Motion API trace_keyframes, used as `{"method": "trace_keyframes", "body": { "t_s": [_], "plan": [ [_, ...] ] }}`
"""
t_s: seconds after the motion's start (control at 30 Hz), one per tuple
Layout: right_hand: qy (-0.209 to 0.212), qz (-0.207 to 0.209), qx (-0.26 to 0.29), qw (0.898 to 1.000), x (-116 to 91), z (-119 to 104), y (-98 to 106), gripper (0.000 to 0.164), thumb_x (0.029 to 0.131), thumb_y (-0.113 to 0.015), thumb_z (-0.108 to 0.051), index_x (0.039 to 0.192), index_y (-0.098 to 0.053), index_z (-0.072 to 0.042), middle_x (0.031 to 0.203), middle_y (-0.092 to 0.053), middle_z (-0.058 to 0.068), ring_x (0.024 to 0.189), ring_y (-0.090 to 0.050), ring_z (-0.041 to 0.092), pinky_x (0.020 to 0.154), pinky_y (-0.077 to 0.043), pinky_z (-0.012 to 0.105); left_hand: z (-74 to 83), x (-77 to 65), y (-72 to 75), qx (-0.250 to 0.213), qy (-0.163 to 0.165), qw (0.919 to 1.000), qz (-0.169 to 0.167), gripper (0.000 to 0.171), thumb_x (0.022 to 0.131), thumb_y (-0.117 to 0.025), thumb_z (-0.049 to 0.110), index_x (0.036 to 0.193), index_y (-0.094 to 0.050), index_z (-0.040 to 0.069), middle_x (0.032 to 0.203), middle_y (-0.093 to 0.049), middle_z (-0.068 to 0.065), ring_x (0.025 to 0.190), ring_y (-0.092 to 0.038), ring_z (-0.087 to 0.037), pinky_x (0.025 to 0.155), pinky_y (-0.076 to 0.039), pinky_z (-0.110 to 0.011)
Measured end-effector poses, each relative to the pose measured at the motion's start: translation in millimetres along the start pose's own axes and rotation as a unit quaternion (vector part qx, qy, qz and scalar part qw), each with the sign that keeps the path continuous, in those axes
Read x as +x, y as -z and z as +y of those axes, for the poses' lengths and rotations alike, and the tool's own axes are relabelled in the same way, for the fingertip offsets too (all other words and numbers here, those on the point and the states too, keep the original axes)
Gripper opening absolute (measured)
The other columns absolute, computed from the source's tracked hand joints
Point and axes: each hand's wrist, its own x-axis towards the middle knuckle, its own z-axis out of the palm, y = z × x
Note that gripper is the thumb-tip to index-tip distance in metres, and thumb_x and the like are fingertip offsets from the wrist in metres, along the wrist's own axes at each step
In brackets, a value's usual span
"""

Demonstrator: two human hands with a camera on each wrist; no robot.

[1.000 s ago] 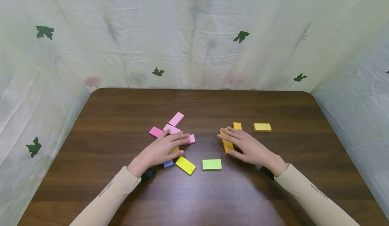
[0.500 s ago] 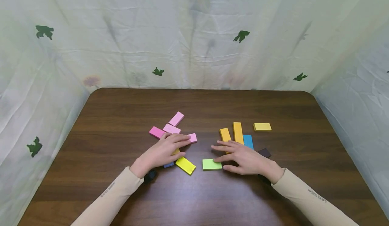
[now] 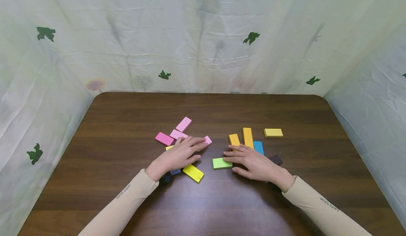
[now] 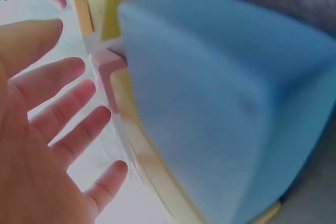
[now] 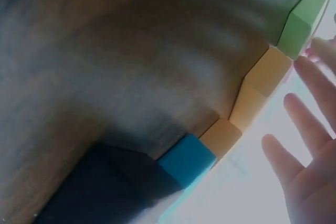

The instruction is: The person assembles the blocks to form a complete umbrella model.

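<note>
My left hand (image 3: 180,154) is over the left group of blocks in the head view. Its fingertips touch a light pink block (image 3: 208,141), and the fingers look straight and spread in the left wrist view. Under and beside that hand lie a yellow block (image 3: 193,173) and a blue block (image 4: 199,103), the latter mostly covered from above. My right hand (image 3: 255,162) has a fingertip on the near-right end of a green block (image 3: 221,163). Its extended fingers also partly cover an orange block (image 3: 234,139). Neither hand grips anything.
Two more pink blocks (image 3: 183,124) and a darker pink one (image 3: 164,138) lie beyond the left hand. Around the right hand are a longer orange block (image 3: 248,138), a blue block (image 3: 258,147), a black block (image 3: 276,159) and a pale yellow block (image 3: 273,133).
My right hand came nearer and left, uncovering orange, blue and black blocks, then shifted the green block slightly away. My left hand moved right, and the light pink block slid right and turned.
</note>
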Motion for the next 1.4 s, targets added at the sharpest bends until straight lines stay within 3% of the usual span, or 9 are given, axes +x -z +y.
{"method": "trace_keyframes", "body": {
  "t_s": [0.23, 0.53, 0.73, 0.97, 1.23, 1.4],
  "plan": [
    [0.036, 0.008, 0.011, 0.999, 0.2, -0.2, -1.2, 0.032, 0.091, -0.065, -0.020, 0.123, -0.067, -0.017, 0.132, -0.058, 0.004, 0.131, -0.042, 0.030, 0.105, -0.030, 0.052, -5.4, -5.0, 4.6, -0.003, 0.000, 0.9999, 0.016, 0.039, 0.093, -0.061, 0.016, 0.131, -0.060, 0.007, 0.137, -0.050, -0.005, 0.124, -0.045, -0.022, 0.093, -0.033, -0.047],
    [0.004, 0.013, 0.001, 1.000, 4.2, 0.2, -1.1, 0.030, 0.092, -0.063, -0.022, 0.121, -0.068, -0.017, 0.127, -0.058, 0.004, 0.125, -0.046, 0.025, 0.106, -0.031, 0.047, -5.3, -0.6, 0.9, 0.005, 0.010, 0.9999, -0.002, 0.040, 0.095, -0.058, 0.015, 0.135, -0.057, 0.012, 0.141, -0.048, -0.002, 0.125, -0.041, -0.026, 0.094, -0.033, -0.049],
    [-0.002, 0.034, -0.008, 0.999, 6.6, 2.3, -3.9, 0.030, 0.090, -0.064, -0.020, 0.119, -0.069, -0.014, 0.122, -0.058, 0.005, 0.114, -0.052, 0.020, 0.104, -0.032, 0.050, 1.1, 8.9, -3.7, 0.035, 0.008, 0.9993, 0.013, 0.040, 0.095, -0.056, 0.011, 0.135, -0.056, 0.014, 0.137, -0.049, -0.004, 0.121, -0.041, -0.029, 0.092, -0.033, -0.053],
    [-0.010, 0.050, -0.025, 0.998, 8.8, 1.6, -6.5, 0.033, 0.088, -0.065, -0.016, 0.121, -0.068, -0.011, 0.112, -0.059, 0.003, 0.103, -0.054, 0.019, 0.100, -0.035, 0.052, 6.7, 15.4, -6.4, 0.038, 0.010, 0.9991, 0.014, 0.041, 0.097, -0.053, 0.009, 0.138, -0.053, 0.013, 0.137, -0.046, -0.007, 0.121, -0.039, -0.031, 0.091, -0.033, -0.052],
    [0.000, 0.030, 0.005, 1.000, 3.7, 1.4, -5.2, 0.038, 0.091, -0.061, -0.011, 0.128, -0.062, -0.009, 0.134, -0.055, 0.004, 0.128, -0.045, 0.029, 0.104, -0.031, 0.054, 0.5, 9.0, -2.9, 0.041, 0.017, 0.9990, 0.004, 0.045, 0.095, -0.054, 0.009, 0.140, -0.050, 0.015, 0.147, -0.042, 0.002, 0.128, -0.036, -0.032, 0.094, -0.030, -0.055],
    [-0.011, 0.018, 0.012, 1.000, 2.2, 1.0, -5.1, 0.039, 0.092, -0.060, -0.010, 0.132, -0.059, -0.010, 0.136, -0.054, 0.001, 0.133, -0.040, 0.027, 0.106, -0.028, 0.054, -0.9, 7.8, -2.3, 0.038, 0.012, 0.9992, 0.000, 0.044, 0.096, -0.053, 0.008, 0.140, -0.051, 0.015, 0.145, -0.043, 0.002, 0.126, -0.038, -0.031, 0.092, -0.030, -0.053]
  ]
}}
